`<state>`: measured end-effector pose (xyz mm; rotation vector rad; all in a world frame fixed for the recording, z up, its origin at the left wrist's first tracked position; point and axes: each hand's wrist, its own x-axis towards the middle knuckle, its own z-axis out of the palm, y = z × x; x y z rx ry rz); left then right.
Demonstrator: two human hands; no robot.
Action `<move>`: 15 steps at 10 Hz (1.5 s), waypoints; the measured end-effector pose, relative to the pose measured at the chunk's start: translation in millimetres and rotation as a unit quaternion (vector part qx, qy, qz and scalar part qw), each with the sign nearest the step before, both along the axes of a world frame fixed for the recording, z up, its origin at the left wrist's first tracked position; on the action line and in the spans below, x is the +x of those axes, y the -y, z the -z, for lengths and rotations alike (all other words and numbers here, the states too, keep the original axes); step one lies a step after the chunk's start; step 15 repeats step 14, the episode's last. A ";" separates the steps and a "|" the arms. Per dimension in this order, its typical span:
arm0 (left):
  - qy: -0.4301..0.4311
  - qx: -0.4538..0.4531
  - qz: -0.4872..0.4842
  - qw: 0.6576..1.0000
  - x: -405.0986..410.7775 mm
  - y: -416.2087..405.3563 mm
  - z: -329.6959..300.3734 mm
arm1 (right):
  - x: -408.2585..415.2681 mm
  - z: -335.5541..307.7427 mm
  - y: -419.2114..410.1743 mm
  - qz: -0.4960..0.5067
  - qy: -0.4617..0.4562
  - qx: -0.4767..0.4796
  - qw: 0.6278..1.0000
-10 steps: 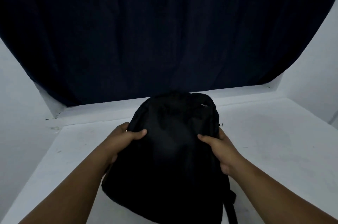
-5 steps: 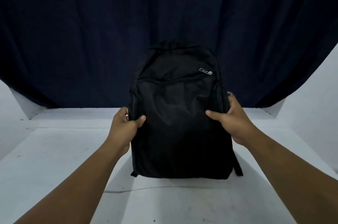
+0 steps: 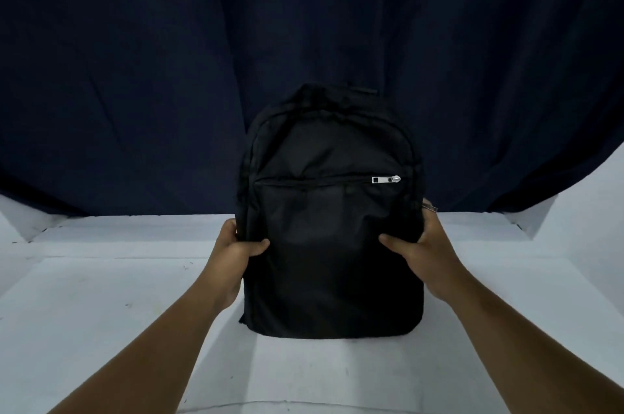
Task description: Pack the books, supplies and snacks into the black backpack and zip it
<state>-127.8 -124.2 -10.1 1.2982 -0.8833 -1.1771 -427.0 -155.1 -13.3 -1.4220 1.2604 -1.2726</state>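
Backdrop: a dark navy curtain (image 3: pixel 135 76) hangs in folds across the whole rear of the scene, and its hem sags lower at the left and right than in the middle.
Surface: a white desk (image 3: pixel 101 312) with small dark specks and a faint crease near the front edge; pale white panels rise at the far left and far right.
Hidden or unclear: the backpack's rear side and straps are out of sight; its black cloth merges with the curtain at the top, so the handle there is hard to make out; both forearms are cut off by the lower frame edge; the fingers of each hand wrap behind the bag and cannot be seen.
Left hand (image 3: pixel 236 251): grips the backpack's left edge, thumb pressed on the front panel, fingers curled round the side.
Backpack (image 3: pixel 332 244): black, standing upright at the middle of the desk, base resting on the surface, front towards the camera; main zip looks closed.
Zipper pull (image 3: pixel 386 179): silver, at the right end of the front pocket's horizontal zip.
Right hand (image 3: pixel 425 248): grips the right edge, thumb on the front, a small metal piece (image 3: pixel 429 207) showing just above its fingers.
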 end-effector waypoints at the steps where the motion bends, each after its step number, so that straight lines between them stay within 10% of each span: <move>1: -0.021 -0.013 0.051 0.998 1.5 8.2 -1.5 | -1.5 9.5 6.7 -0.012 0.003 0.014 1.000; 9: -0.029 -0.069 0.022 0.997 -4.2 37.7 3.4 | 25.8 31.7 24.9 0.030 -0.001 -0.003 1.000; 15: 0.172 0.055 0.073 0.981 20.4 -14.6 43.0 | 15.8 44.2 -8.7 0.073 -0.018 0.057 0.995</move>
